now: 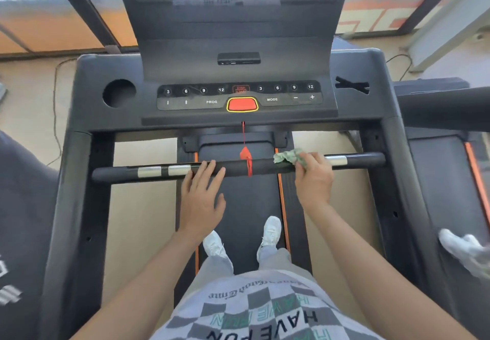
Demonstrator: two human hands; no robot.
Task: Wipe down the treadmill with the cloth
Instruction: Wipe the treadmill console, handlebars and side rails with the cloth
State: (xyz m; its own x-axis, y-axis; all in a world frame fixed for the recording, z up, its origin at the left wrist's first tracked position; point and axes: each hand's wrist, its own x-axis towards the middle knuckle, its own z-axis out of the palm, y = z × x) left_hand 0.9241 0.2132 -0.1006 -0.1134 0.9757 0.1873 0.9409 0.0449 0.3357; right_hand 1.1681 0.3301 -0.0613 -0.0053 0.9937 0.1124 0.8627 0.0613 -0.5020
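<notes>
Our right hand (314,178) is clamping the crumpled pale-green cloth (287,156), fingers curled over it on the treadmill's black crossbar (233,168), while our left hand (202,196) is lying flat, fingers straight and spread on the same bar. We are judging that sweeping leftward could snag the red safety cord (246,155) dangling over the bar just beside the cloth, tugging its key loose. The cloth is bunching under and just beyond our right fingertips, touching the bar.
</notes>
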